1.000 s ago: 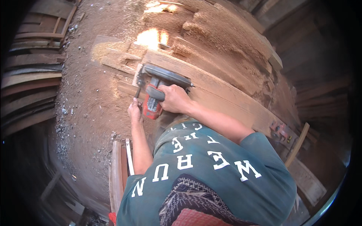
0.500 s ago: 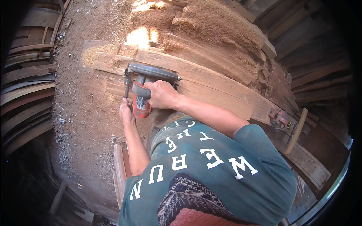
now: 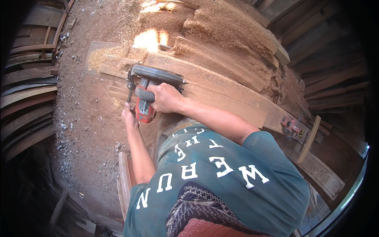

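The right hand (image 3: 167, 98) grips a red-and-black power tool (image 3: 144, 94) on a long brown wooden board (image 3: 233, 103); can't tell if the left hand (image 3: 129, 115) does.

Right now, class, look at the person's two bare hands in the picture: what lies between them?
In the head view, the red end of the power tool lies between the left hand and the right hand, which grips the tool.

Red-and-black power saw (image 3: 144, 94) sat over brown plank (image 3: 207, 80).
Its black guard (image 3: 158, 74) ran roughly lengthwise, near plank's left end; plank was dusty, slanted down rightward.
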{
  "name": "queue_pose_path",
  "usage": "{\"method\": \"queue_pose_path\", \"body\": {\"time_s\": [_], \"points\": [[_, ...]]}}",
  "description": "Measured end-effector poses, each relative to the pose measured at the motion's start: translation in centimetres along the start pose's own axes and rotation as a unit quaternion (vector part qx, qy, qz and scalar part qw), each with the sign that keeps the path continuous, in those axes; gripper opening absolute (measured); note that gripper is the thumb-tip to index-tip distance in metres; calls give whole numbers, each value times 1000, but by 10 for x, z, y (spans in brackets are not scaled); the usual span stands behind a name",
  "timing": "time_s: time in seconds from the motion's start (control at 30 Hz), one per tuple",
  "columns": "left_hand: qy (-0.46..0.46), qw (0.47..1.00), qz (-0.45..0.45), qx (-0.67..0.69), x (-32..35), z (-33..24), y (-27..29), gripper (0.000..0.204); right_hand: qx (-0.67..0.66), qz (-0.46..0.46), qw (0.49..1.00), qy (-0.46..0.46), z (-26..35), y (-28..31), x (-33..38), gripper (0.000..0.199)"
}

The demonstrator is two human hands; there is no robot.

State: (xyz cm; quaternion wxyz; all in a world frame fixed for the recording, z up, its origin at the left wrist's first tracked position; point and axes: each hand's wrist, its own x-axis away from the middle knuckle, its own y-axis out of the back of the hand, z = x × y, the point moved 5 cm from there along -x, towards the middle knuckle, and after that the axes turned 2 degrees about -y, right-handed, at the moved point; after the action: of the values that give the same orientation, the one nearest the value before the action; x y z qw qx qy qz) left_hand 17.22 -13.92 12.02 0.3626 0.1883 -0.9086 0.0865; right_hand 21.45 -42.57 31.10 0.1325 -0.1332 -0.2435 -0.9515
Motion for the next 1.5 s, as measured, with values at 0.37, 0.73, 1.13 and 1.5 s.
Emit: {"method": "queue_pose_path", "body": {"time_s": [0.37,0.73,1.13,1.5], "points": [[-11,1000,-2,3,-22,-11,15,35,9,-5,1000,22,5,-12,-18,26],[-45,999,-23,-20,-66,-45,34,39,-4,-41,996,84,22,-36,-62,23],[-148,988,15,-27,46,-94,28,35,-24,-24,989,147,48,0,13,27],[-68,979,164,-95,349,141,-118,35,56,33,994,83,-57,187,339,39]]}}
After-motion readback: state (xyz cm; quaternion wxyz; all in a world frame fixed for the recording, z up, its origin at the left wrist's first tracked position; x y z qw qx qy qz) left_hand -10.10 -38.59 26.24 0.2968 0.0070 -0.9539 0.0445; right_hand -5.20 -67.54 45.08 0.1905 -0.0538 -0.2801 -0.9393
